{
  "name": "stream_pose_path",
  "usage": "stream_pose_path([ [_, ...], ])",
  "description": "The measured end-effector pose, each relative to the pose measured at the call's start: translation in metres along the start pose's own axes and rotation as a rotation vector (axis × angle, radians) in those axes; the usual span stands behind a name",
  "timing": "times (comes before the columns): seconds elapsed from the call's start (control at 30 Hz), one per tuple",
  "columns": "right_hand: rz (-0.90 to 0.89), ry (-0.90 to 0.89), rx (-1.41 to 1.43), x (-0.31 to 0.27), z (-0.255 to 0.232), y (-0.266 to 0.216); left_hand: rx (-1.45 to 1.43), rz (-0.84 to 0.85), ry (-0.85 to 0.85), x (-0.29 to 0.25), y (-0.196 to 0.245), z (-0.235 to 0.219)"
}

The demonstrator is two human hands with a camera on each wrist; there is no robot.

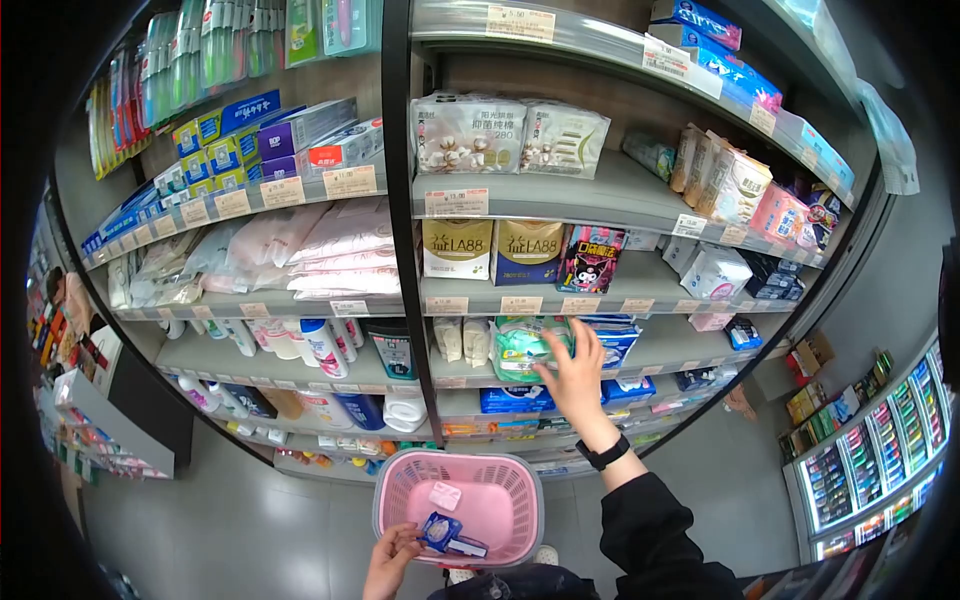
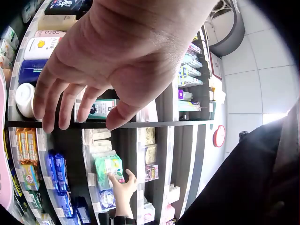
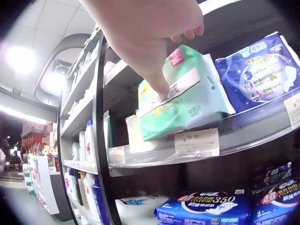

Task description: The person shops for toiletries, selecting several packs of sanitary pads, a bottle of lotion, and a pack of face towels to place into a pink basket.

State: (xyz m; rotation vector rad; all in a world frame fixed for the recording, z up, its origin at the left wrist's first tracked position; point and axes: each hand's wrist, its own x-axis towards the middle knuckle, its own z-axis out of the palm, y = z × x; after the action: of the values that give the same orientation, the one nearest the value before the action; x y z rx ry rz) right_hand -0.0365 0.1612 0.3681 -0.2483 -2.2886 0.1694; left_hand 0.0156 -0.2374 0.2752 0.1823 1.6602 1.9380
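Note:
On a middle shelf, my right hand (image 1: 577,380) is at a green pack of sanitary pads (image 3: 180,101). The thumb (image 3: 158,86) presses the pack's front, and the fingers bend over near its top edge. In the right wrist view the pack stands tilted. My left hand (image 1: 393,560) hangs by the near left rim of a pink shopping basket (image 1: 385,500), its fingers loose and holding nothing. Inside the basket lie a small pink pack (image 1: 445,495) and a dark blue pack (image 1: 440,530), close to the left fingertips.
Beside the green pack stands a blue-purple pad pack (image 3: 258,72). Blue packs (image 3: 204,208) lie on the shelf below. A dark upright post (image 1: 405,200) divides the shelves, with bottles (image 1: 325,345) to its left. A lit display rack (image 1: 870,450) stands at the right.

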Motion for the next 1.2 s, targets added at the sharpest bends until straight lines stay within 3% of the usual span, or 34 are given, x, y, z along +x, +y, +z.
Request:
stream_pose_path([
  [0.07, -0.084, -0.031, -0.065, -0.007, 0.004, -0.011, 0.029, 0.005, -0.026, 0.008, -0.002, -0.008],
  [0.17, -0.023, -0.163, -0.181, -0.01, 0.017, -0.028, -0.011, 0.023, -0.068, 0.013, -0.001, -0.014],
  [0.57, 0.017, -0.077, -0.297, 0.007, 0.046, -0.028, 0.036, -0.033, -0.093, 0.012, 0.002, -0.043],
  [0.77, 0.026, -0.111, -0.286, 0.01, 0.043, -0.032, -0.018, -0.026, -0.117, 0.009, -0.006, -0.053],
  [0.83, 0.058, -0.158, -0.158, 0.009, 0.031, -0.036, -0.016, -0.037, -0.116, 0.008, -0.004, -0.053],
  [0.9, 0.102, -0.148, -0.109, 0.005, 0.025, -0.045, -0.007, -0.043, -0.123, 0.005, -0.002, -0.055],
  [0.97, 0.133, 0.013, -0.156, 0.002, 0.023, -0.061, 0.002, -0.049, -0.126, 0.003, -0.003, -0.058],
  [1.2, 0.145, 0.035, -0.236, -0.006, 0.075, -0.048, 0.007, -0.032, -0.099, -0.004, -0.004, -0.067],
])
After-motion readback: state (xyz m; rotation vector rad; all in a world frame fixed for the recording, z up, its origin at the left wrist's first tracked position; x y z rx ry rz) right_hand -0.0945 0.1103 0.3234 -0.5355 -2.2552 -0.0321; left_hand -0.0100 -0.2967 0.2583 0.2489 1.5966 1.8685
